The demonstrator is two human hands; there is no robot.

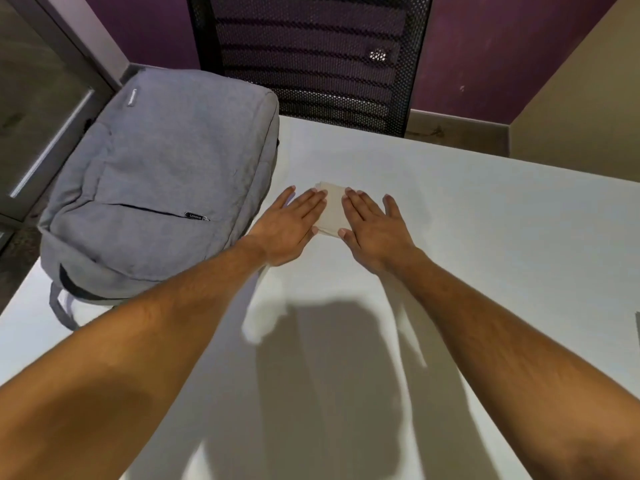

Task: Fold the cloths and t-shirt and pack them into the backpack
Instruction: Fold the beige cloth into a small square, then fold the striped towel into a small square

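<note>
A small cream cloth, folded into a narrow rectangle, lies flat on the white table. My left hand rests palm down on its left edge, fingers spread. Pressed flat on the cloth's right edge is my right hand. Both hands lie open on the fabric and grip nothing. A grey backpack lies on its back at the table's left, zips shut, just left of my left hand. No t-shirt is in view.
A black mesh chair stands behind the table's far edge against a purple wall. The table's left edge runs under the backpack, whose straps hang near the front left corner. A dark edge shows at far right.
</note>
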